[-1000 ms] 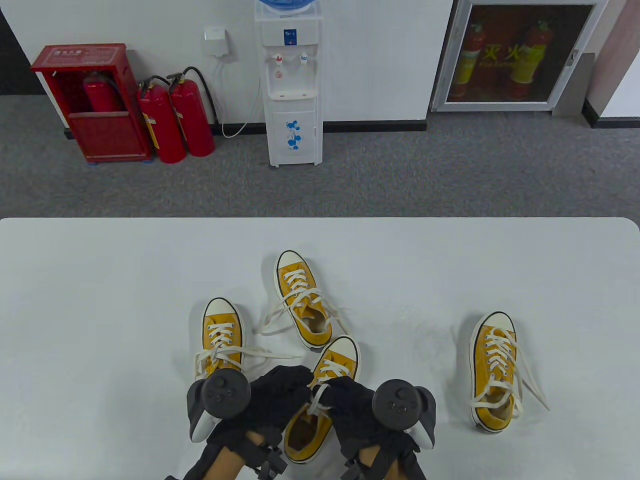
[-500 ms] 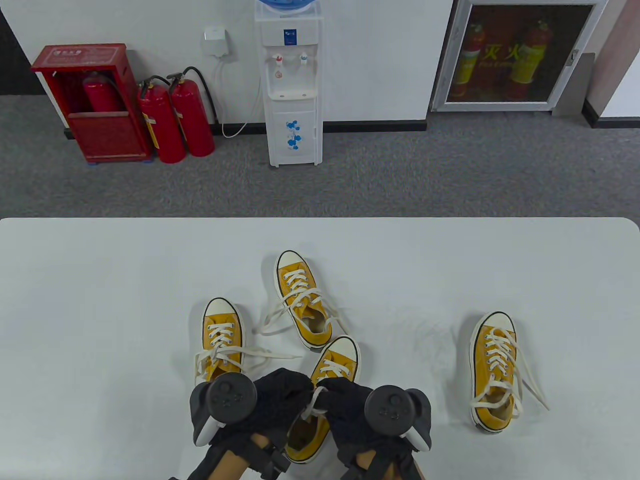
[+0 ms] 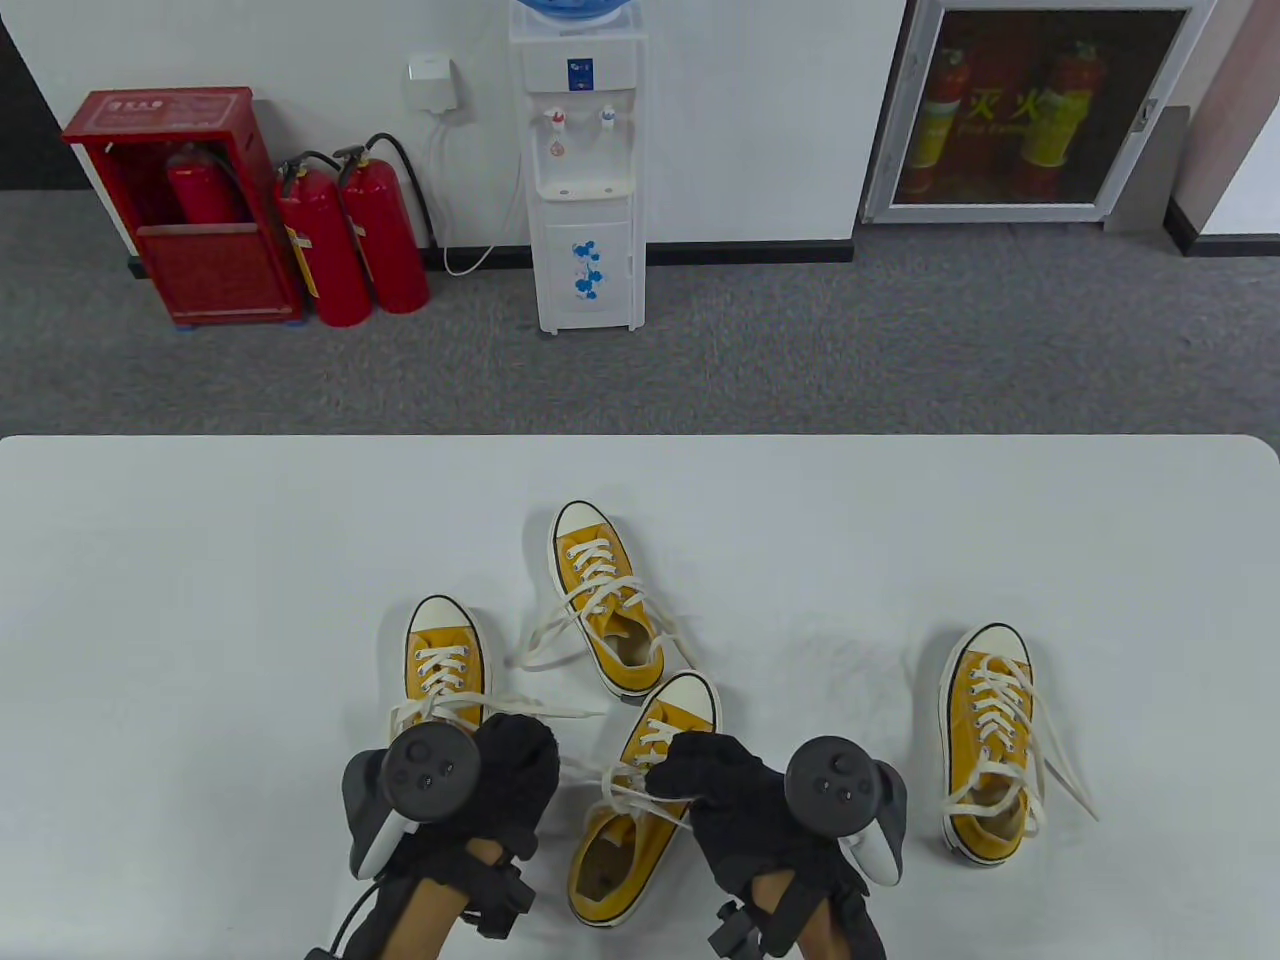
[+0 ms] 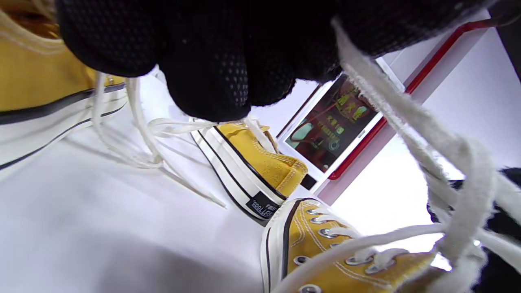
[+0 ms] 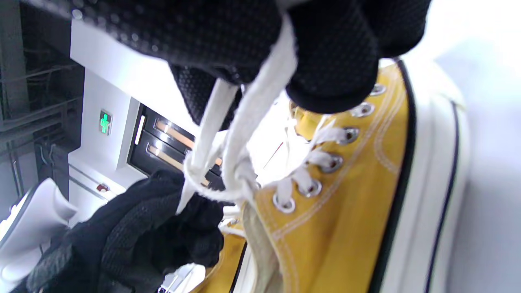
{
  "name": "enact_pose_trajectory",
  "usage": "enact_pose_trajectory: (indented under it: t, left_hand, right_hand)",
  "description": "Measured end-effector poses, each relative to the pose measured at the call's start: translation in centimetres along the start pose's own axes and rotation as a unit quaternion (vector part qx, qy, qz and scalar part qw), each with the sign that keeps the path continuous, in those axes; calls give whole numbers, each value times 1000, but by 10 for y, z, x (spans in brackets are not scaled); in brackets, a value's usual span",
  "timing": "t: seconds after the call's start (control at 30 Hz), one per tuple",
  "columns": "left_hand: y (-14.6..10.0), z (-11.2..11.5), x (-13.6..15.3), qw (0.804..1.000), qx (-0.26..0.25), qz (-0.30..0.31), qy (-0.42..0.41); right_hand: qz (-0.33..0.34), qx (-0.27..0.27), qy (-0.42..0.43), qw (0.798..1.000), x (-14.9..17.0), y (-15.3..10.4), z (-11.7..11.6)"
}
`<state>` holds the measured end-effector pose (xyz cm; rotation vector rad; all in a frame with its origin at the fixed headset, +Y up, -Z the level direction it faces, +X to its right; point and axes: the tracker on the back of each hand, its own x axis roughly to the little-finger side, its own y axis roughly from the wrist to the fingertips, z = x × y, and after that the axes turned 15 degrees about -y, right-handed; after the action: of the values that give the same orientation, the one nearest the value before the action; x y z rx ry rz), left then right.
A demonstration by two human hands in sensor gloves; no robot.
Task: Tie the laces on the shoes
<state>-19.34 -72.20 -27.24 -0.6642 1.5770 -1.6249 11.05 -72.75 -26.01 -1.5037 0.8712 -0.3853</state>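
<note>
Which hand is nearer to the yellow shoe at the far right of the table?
Right. The right hand is beside the far-right shoe; the left hand is farther left.

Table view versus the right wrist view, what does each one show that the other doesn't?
Only the table view shows all four yellow shoes, including the far right shoe, plus the water dispenser and fire extinguishers. Only the right wrist view shows the eyelets and the laces crossing into a knot close up. Both show the right hand and left hand pulling laces over the near shoe.
</note>
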Motion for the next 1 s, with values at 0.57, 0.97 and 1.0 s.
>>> enact_pose_trajectory:
  t: [0.57,0.97,1.0]
  left_hand:
    - [1,-12,4,995,-36,-10,93]
    - [-1,-14,1,992,-43,6,115]
    - [-1,-13,2,994,-38,13,105]
  right_hand:
    - [-108,1,7,994,39,1,16]
    - [-108,16,-23,994,39,0,18]
    - [-104,22,-27,994,37,0,18]
